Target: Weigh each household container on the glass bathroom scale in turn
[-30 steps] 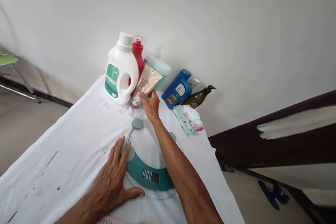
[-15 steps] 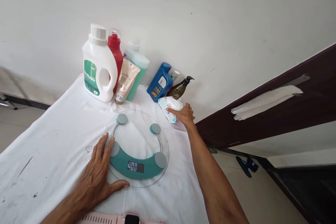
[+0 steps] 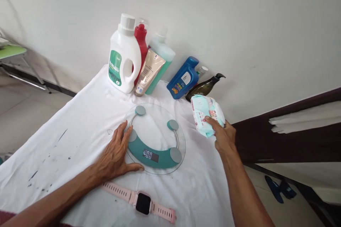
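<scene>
Up against a pale wall [image 3: 239, 25] stands the bench [image 3: 87, 113], draped in white cloth [image 3: 77, 149]. Bottles etc. group at the back: white jug [image 3: 128, 53], red bottle [image 3: 141, 35], green bottle [image 3: 163, 67] & beige tube [image 3: 150, 72] to the L; blue bottle [image 3: 182, 78] & dark pump bottle [image 3: 202, 89] to the R. Green stool [image 3: 12, 51] far L & dark panel [image 3: 258, 149] w/ a pale strip [image 3: 306, 117] far R, both cut off by the frame; blue slippers [image 3: 280, 188] on the floor [image 3: 255, 184]. Hard to see: red bottle partly behind the jug, green one partly behind the tube, a small capped bottle [image 3: 203, 70] mostly hidden. Glass scale [image 3: 149, 156] mid-bench, display lit, digits not fully legible; pink watch [image 3: 143, 203] nearer, one strap end hidden at the L forearm. R hand [image 3: 225, 136] reaches fwd from lower R, grip closed round the wipes pack [image 3: 202, 108], thumb across the printed face, other fingers mostly hidden. Pack's tilted, at the bench's R side, near the pump bottle; can't tell if it touches the cloth. L hand [image 3: 114, 159] palm-down at the scale's L rim, grip wide, thumb well apart from fingers.
</scene>
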Available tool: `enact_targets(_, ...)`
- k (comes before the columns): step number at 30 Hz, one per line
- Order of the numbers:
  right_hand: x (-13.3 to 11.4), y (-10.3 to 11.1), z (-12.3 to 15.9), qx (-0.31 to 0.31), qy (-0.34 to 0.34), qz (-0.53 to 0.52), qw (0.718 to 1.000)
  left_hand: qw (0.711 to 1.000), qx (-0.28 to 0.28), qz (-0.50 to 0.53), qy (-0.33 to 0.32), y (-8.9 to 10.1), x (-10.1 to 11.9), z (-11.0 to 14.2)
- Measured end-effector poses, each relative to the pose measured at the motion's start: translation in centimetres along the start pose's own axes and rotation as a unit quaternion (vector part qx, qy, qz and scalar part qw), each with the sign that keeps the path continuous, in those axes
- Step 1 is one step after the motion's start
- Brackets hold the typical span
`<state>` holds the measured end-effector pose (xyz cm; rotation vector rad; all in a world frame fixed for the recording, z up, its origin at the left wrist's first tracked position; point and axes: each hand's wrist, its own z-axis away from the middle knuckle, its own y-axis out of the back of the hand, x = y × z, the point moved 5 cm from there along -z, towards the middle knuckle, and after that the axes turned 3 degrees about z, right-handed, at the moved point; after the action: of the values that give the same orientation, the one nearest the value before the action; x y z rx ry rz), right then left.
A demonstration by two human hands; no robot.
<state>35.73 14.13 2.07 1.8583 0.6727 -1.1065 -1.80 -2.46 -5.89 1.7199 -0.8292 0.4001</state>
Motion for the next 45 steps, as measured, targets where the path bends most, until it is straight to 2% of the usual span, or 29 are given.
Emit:
enact_targets(2, -1.9, 0.4, 2.8, -0.07, -0.005, 0.042, 0.997, 1.0, -0.007, 0.004, 0.0, 0.1, 0.0, 0.0)
enact_targets(4, -4.2, -0.3, 6.0, -0.143, 0.023, 0.08, 0.986, 1.0, -0.009, 0.006, 0.0, 0.1, -0.1, -0.1)
enact_targets(8, -7.7, -4.3, 11.3, -0.253, 0.089, 0.112, 0.957, 1.0, -0.006, 0.005, -0.014, 0.2, -0.1, -0.3)
enact_targets(12, -8.4, -7.6, 13.4, -0.294, 0.167, 0.138, 0.931, 1.0, -0.012, 0.005, -0.025, 0.3, 0.0, -0.4)
enact_targets(14, -8.0, -7.8, 13.6, -0.305, 0.177, 0.143, 0.925, 1.0, -0.014, 0.003, -0.023, 0.3, -0.1, -0.4)
enact_targets(16, -7.3, -7.1, 13.5, -0.309, 0.164, 0.119, 0.929, 1.0, -0.016, 0.0, -0.02, 0.3, -0.1, -0.4)
enact_targets(18, -6.1, -5.7, 13.3, -0.283, 0.136, 0.052, 0.948, 1.0, -0.016, 0.0, -0.018, 0.3, -0.1, -0.4)
enact_targets(21, -2.3, -2.8, 12.9, -0.139, 0.049, -0.066, 0.987, 1.0, -0.018, 0.001, -0.015, 0.2, -0.2, -0.4)
enact_targets(23, 1.0, -1.2, 13.0, -0.032, -0.021, -0.102, 0.994, 1.0, -0.02, -0.003, -0.014, 0.3, -0.1, -0.4)
enact_targets(25, 3.5, -0.5, 13.3, 0.023, -0.065, -0.117, 0.991, 1.0, -0.021, -0.01, -0.017, 0.3, 0.0, -0.4)
enact_targets(28, 5.0, -0.4, 13.4, 0.028, -0.075, -0.128, 0.989, 0.999, -0.024, -0.022, -0.022, 0.4, 0.1, -0.5)
enact_targets(34, 4.6, -0.9, 13.2, -0.029, -0.052, -0.107, 0.992, 0.999, -0.03, -0.036, -0.017, 0.6, 0.3, -0.5)
enact_targets(40, 5.2, -0.8, 13.1, -0.042, -0.051, -0.076, 0.995, 0.998, -0.031, -0.042, -0.016, 0.5, 0.3, -0.6)
enact_targets(43, 4.9, -0.7, 13.3, -0.033, -0.055, -0.073, 0.995, 0.999, -0.025, -0.04, -0.016, 0.5, 0.4, -0.5)
enact_targets(45, 3.7, -0.3, 13.5, -0.009, -0.038, -0.057, 0.998, 0.999, -0.019, -0.038, -0.016, 0.5, 0.5, -0.3)
